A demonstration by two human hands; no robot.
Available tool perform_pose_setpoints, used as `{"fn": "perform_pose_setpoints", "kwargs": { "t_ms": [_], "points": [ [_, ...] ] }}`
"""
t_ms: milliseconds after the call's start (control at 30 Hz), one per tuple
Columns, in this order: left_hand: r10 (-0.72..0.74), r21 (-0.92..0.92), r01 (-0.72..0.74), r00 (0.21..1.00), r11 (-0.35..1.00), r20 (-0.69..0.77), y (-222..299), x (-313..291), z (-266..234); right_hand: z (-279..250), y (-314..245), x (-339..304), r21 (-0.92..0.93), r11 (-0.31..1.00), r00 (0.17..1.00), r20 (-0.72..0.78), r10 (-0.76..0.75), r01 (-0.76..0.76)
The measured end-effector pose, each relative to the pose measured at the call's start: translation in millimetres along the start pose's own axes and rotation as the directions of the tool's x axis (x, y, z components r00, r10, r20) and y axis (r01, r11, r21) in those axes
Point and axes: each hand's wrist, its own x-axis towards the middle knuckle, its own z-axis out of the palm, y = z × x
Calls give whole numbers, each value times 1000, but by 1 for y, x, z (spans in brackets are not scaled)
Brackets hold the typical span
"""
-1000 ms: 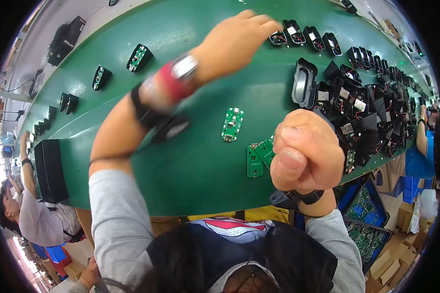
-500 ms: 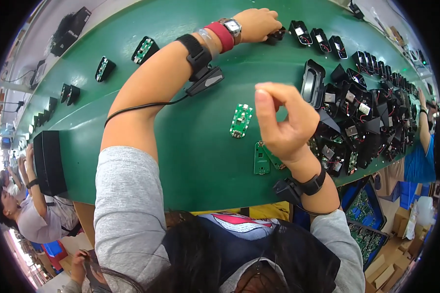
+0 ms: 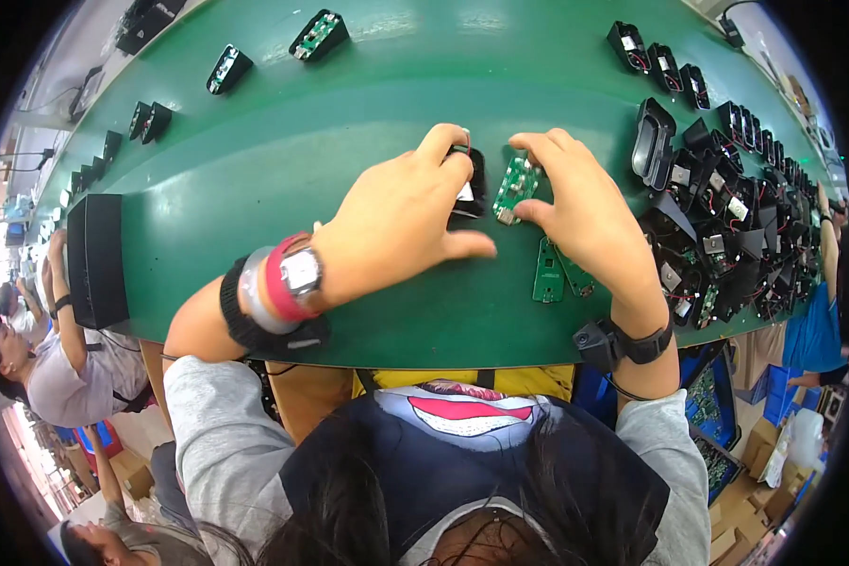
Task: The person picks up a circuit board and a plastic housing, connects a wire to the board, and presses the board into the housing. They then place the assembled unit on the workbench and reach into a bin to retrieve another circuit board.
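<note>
Both your hands meet at the middle of the green worktop point(image 3: 349, 123) in the head view. Your left hand point(image 3: 396, 226), with a watch and red and grey bands at the wrist, curls its fingers point(image 3: 448, 151) over a small black housing point(image 3: 472, 184), gripping it against the worktop. Your right hand point(image 3: 585, 217), with a black strap at the wrist, pinches a small green circuit board point(image 3: 516, 186) between fingertips and thumb; the board lies just beside the black housing, between your two hands. Two more green circuit boards point(image 3: 557, 272) lie flat on the worktop just under your right palm, partly hidden by it. To your right, a dense heap of black housings with wires point(image 3: 726, 226) covers the worktop's edge, and one larger oval black shell point(image 3: 653, 143) stands near its front. Along the far side, a few black parts point(image 3: 226, 68) sit well apart from each other. At your left, a black box point(image 3: 96, 259) rests at the worktop's near edge, beside another person's raised arm point(image 3: 61, 283).
</note>
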Motion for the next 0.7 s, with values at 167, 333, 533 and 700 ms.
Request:
{"fn": "perform_pose_setpoints", "kwargs": {
  "t_ms": [167,333,533,700],
  "points": [
    [-156,-290,125,984,949,-86,-17,4,-11,-4,-2,10,121,972,972,140,186,-203],
    [-251,-326,217,966,920,-65,-30,18,3,0,18,2,-5,999,998,-45,52,-52],
    [-342,-355,314,940,880,-17,-37,13,-3,-23,15,8,-37,946,937,131,323,-321],
    [-347,-734,349,924,583,163,-49,15,4,-16,1,18,655,675,918,71,391,-338]
  ]
}}
